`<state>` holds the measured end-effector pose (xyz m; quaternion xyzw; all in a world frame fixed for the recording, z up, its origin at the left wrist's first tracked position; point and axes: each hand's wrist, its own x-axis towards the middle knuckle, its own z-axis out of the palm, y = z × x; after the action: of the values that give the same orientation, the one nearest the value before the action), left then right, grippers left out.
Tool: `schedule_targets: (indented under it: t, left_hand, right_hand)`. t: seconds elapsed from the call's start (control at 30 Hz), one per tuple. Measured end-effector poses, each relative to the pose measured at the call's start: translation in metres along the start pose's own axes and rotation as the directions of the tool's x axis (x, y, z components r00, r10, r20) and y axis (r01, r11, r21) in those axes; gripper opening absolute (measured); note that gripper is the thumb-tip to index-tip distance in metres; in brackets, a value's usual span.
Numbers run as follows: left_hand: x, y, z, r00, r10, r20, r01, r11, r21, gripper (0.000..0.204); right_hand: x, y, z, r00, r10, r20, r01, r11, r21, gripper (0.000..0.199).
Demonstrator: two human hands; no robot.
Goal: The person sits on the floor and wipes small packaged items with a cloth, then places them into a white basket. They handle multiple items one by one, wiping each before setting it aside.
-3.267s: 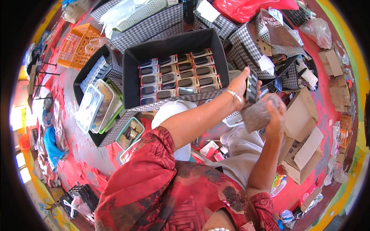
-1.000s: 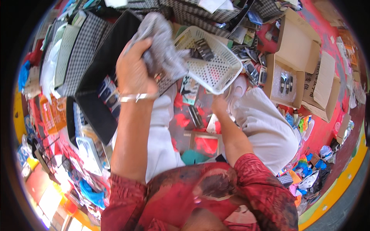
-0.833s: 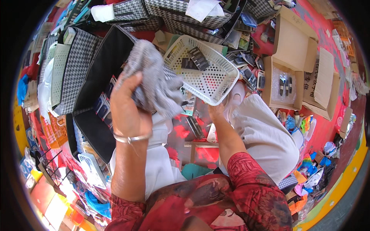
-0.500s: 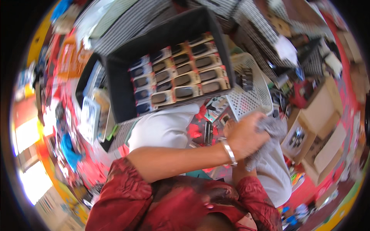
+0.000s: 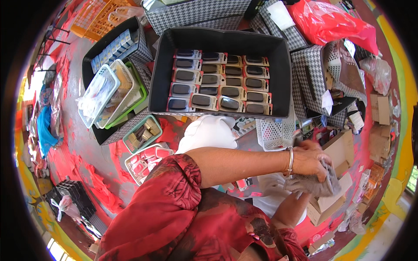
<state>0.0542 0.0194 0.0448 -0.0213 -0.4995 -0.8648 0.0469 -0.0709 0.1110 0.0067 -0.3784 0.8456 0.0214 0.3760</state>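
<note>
My left hand (image 5: pixel 310 159), with a metal bangle at the wrist, reaches across my body to the right and grips a crumpled grey cloth (image 5: pixel 317 186). My right forearm (image 5: pixel 291 211) rises from below into that cloth, which hides the right hand. An open cardboard box (image 5: pixel 324 204) lies just under the cloth. A white perforated basket (image 5: pixel 274 132) stands to the left of my left hand. Further up, a large black box (image 5: pixel 285 82) holds rows of small packaged dark items (image 5: pixel 220 89).
Houndstooth-patterned boxes (image 5: pixel 311 87) ring the black box. At the left are stacked plastic trays (image 5: pixel 114 93) and small trays of parts (image 5: pixel 143 132). A red plastic bag (image 5: pixel 326 21) lies at top right, more cardboard boxes (image 5: pixel 379 108) at far right. The floor (image 5: pixel 82 143) is red and grey.
My left hand brought the grey cloth down from high on the left to the right side, beside the cardboard boxes. My view swung back over the black box.
</note>
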Motion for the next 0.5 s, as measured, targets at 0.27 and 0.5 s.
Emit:
schedule_targets:
  t: [0.27, 0.5]
  left_hand:
    - [-0.026, 0.039, -0.03, 0.972, 0.093, 0.218, 0.058, 0.796, -0.602, 0.045]
    - [-0.025, 0.048, -0.049, 0.978, 0.157, 0.136, -0.02, 0.721, -0.692, 0.045]
  right_hand:
    - [0.072, -0.164, -0.051, 0.703, -0.623, -0.342, 0.446, 0.761, -0.472, 0.032]
    - [0.186, -0.229, 0.043, 0.603, -0.793, 0.088, 0.555, 0.338, -0.761, 0.009]
